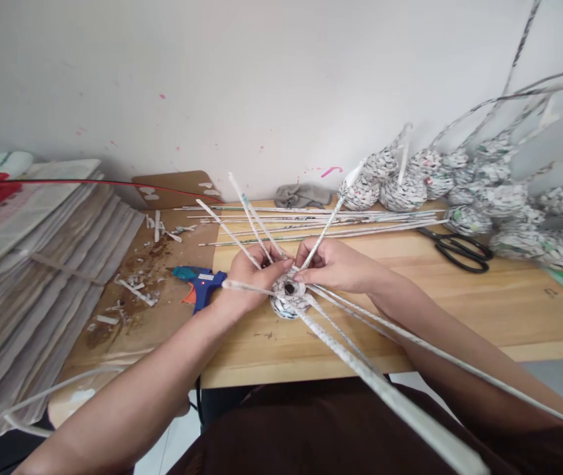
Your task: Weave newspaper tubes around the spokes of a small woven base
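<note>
A small round woven paper piece [291, 303] with a dark hole in its top sits near the table's front edge. Long rolled-paper strips [360, 366] stick out from it on all sides. My left hand [254, 280] is closed around its left and far side, thumb on the rim, among several upright strips. Pinched at the far right of the rim, my right hand [328, 264] has the base of one strip [331, 221] between thumb and fingers; that strip points up and right.
A blue glue gun [204, 284] lies left of my left hand, near paper scraps [137, 290] and a tall newspaper stack [43, 277]. Loose paper rods [281, 227] lie behind. Black scissors [462, 253] and many woven paper pieces [402, 191] are at the right. A grey cloth [303, 196] touches the wall.
</note>
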A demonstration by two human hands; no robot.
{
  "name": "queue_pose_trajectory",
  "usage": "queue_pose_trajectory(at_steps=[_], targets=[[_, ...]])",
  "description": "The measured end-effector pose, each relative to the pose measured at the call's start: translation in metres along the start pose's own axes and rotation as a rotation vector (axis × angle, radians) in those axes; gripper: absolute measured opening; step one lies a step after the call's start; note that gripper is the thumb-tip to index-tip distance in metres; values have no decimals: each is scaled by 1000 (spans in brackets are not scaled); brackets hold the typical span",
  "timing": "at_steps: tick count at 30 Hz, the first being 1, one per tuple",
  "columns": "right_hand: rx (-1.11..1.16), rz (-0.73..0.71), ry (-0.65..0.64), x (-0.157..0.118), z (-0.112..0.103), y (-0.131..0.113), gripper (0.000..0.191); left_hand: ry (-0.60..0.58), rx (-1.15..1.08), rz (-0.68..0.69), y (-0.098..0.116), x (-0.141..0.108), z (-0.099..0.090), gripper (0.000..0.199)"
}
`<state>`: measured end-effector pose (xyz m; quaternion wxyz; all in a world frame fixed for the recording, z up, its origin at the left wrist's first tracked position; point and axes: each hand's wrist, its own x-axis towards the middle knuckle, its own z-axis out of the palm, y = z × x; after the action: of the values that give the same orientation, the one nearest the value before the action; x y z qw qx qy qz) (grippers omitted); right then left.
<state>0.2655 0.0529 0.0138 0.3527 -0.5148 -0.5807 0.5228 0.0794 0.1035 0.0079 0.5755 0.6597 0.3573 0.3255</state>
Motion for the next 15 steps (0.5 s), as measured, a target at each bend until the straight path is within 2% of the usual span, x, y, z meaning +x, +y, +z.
queue_pose_trajectory(at_steps=[8, 15], targets=[[-28, -31, 32, -1, 2, 4, 19, -63, 184, -8, 0, 2, -3, 27], [52, -8, -14, -8, -5, -12, 29, -39, 319, 38, -1, 3, -7, 29]])
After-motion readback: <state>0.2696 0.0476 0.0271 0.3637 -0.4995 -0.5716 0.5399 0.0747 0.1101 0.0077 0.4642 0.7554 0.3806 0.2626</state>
